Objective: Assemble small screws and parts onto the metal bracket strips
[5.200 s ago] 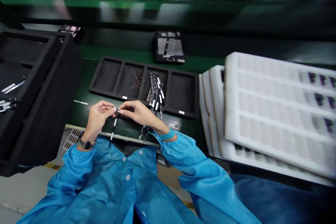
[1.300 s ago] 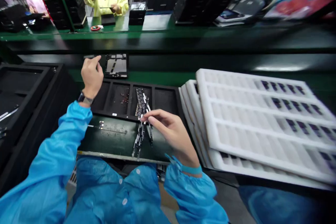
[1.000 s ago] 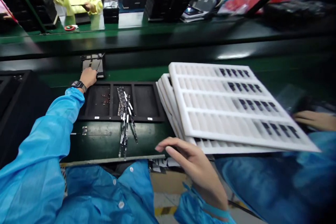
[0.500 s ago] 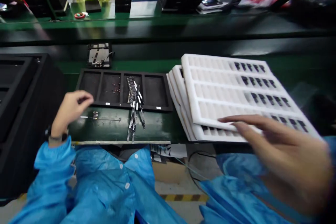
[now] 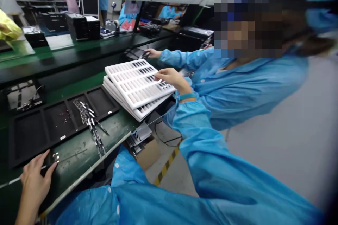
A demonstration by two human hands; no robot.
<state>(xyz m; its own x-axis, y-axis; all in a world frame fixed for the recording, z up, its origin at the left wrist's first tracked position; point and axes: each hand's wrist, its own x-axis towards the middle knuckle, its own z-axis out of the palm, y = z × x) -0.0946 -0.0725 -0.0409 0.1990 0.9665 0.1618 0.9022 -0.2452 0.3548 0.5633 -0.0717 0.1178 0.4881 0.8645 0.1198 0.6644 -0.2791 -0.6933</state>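
My left hand lies low over the green bench, thumb and fingers apart around a small circuit board with a thin strip. The strip runs under the hand, and the fingertips are beside the board. My right hand is over the top white tray, among its small black parts. Its thumb and fingertips are pinched together; what is between them is too small to make out. In a black compartment tray, several circuit boards with strips lie in a heap, hanging over its front edge.
A co-worker in a blue smock sits close on the right, one hand reaching behind the white trays. A flat device lies behind the black tray. The bench's front edge runs diagonally. Black stacks stand on the far shelf.
The view has swung to the right, bringing the co-worker into sight. My right hand has gone from the white tray's front edge to its black parts. My left hand has come down to the small board.
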